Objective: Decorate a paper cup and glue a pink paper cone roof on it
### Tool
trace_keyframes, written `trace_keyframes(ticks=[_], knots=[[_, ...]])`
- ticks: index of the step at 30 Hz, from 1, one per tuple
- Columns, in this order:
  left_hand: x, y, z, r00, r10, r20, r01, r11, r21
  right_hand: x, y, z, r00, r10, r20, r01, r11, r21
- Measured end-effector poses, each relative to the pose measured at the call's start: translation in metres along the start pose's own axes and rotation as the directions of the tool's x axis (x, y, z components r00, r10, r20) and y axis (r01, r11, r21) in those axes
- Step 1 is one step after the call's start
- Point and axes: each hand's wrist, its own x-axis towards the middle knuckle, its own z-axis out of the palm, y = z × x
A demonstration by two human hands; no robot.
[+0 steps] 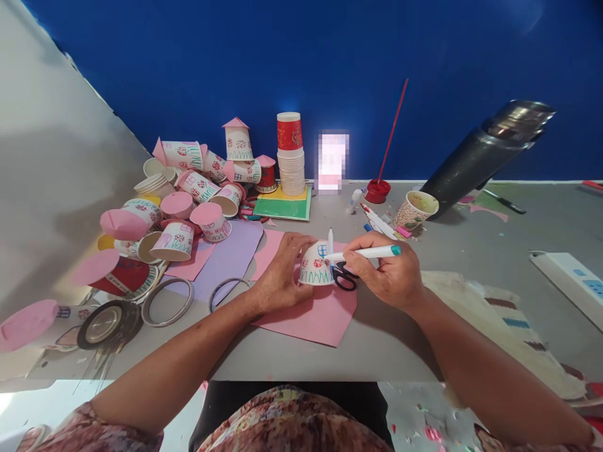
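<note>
A white paper cup (pixel 315 267) stands upside down on a pink paper sheet (pixel 311 323). It bears a blue window drawing, red flower-like marks and green zigzag strokes along its rim. My left hand (pixel 285 270) grips the cup from its left side, fingers and thumb around it. In my right hand (pixel 389 273) is a white marker (pixel 370 253) with a teal end, its tip at the cup beside the blue window. Black-handled scissors (pixel 346 276) lie on the pink sheet between the cup and my right hand; their blades are hidden. A white pen-like stick stands just behind the cup.
Decorated cups (pixel 191 188) with pink tops pile up at left, near tape rolls (pixel 168 302). A tall cup stack (pixel 291 169) stands on green card (pixel 282 209). Behind my right hand are loose markers (pixel 377 220), a patterned cup (pixel 417 210) and a dark thermos (pixel 475 160). A power strip (pixel 568 282) lies right.
</note>
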Motion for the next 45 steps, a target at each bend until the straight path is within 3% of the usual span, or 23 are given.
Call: trace_keyframes(ticks=[14, 29, 45], knots=[[0.0006, 0.0009, -0.0014, 0.999, 0.049, 0.012, -0.049, 0.999, 0.006, -0.0011, -0.0018, -0.0004, 1.000, -0.019, 0.015, 0.019, 1.000, 0.006], [0.0000, 0.0020, -0.0008, 1.000, 0.013, 0.023, -0.013, 1.000, 0.003, -0.0018, -0.0031, 0.0004, 0.995, -0.050, 0.085, 0.049, 0.999, 0.015], [0.0005, 0.0030, -0.0029, 1.000, -0.007, -0.010, 0.007, 1.000, -0.001, -0.0008, -0.0046, -0.0053, 0.998, 0.017, 0.067, -0.017, 1.000, 0.000]])
